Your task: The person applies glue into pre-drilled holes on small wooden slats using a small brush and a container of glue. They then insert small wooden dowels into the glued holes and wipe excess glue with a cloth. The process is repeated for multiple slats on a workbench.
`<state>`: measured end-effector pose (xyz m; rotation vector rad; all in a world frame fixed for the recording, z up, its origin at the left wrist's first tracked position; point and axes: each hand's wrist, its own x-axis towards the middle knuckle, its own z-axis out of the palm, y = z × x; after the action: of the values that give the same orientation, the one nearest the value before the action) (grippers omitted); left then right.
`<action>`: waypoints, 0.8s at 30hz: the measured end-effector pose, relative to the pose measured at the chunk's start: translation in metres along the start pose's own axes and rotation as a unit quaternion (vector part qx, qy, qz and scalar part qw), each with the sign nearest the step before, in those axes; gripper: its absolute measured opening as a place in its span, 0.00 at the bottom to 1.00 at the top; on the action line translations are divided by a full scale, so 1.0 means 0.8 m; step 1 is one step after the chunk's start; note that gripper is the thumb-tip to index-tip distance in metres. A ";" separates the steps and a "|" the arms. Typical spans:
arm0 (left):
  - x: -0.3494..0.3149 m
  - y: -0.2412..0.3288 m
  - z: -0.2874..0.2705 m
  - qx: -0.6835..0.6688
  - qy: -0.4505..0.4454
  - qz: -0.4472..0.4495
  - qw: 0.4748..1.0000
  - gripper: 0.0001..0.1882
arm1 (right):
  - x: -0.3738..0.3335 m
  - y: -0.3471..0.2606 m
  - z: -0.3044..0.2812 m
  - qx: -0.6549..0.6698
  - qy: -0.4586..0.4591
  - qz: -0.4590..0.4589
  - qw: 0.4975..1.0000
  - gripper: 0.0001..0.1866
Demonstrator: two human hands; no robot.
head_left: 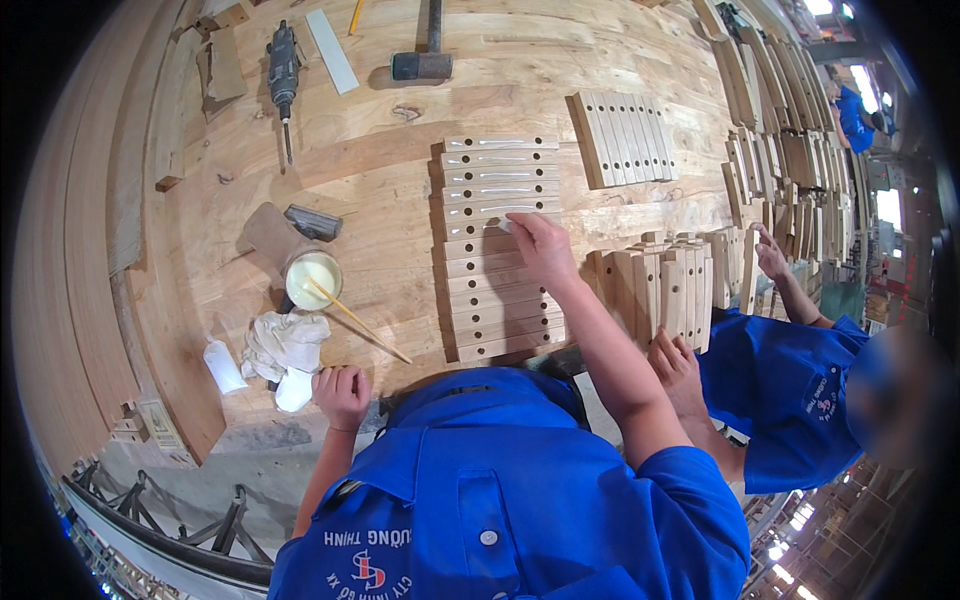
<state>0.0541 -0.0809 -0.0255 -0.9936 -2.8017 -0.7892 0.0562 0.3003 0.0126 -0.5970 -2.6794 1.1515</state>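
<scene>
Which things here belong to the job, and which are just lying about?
Apparently in the job: right hand; held white object; row of wooden slats, some white-streaked; perhaps the pale-filled cup.

Seemingly lying about: mallet; power screwdriver; pale strip.

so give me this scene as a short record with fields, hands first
right hand: pinching a small white thing, mostly hidden, over the row of wooden slats
left hand: fingers curled, near the white cloth
slat markings: white streaks on upper slats, none visible on the lowest
left of slats: tub of pale contents, thin stick leaning out
far side: power driver, mallet
co-worker: at right, one hand by stacked wooden pieces
</scene>
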 end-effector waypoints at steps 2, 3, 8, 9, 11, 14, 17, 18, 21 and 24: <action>0.000 -0.001 0.000 0.000 -0.001 -0.001 1.000 0.05 | -0.003 0.006 -0.008 -0.008 0.013 0.007 1.000 0.08; 0.000 -0.001 0.000 0.003 -0.003 0.000 1.000 0.05 | -0.005 0.010 -0.012 -0.013 0.019 0.011 1.000 0.08; -0.002 -0.003 0.002 0.008 -0.004 -0.003 1.000 0.05 | -0.007 0.025 -0.032 -0.045 0.048 0.001 0.998 0.08; -0.002 -0.002 0.003 0.009 -0.001 -0.002 1.000 0.05 | -0.006 0.027 -0.035 -0.053 0.054 0.007 0.997 0.09; -0.002 -0.001 0.003 0.009 0.001 -0.004 1.000 0.04 | 0.001 0.031 -0.042 -0.002 0.080 0.054 0.995 0.10; -0.002 0.000 0.003 0.008 -0.002 -0.007 1.000 0.04 | 0.027 0.035 -0.049 0.081 0.117 0.131 0.981 0.12; -0.003 -0.002 0.003 0.008 -0.011 -0.006 1.000 0.04 | 0.063 0.043 -0.051 0.132 0.164 0.133 0.968 0.12; -0.005 -0.002 0.003 0.011 -0.016 -0.010 1.000 0.04 | 0.074 0.044 -0.050 0.123 0.174 0.128 0.969 0.12; -0.005 -0.003 0.004 0.011 -0.017 -0.012 1.000 0.05 | 0.100 0.054 -0.047 0.094 0.207 0.092 0.969 0.11; -0.004 -0.001 0.004 0.006 -0.017 -0.013 1.000 0.05 | 0.117 0.063 -0.044 0.026 0.214 0.076 0.973 0.11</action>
<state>0.0561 -0.0816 -0.0297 -0.9789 -2.8497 -0.7634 -0.0034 0.3947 -0.0004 -0.9350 -2.2628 0.9870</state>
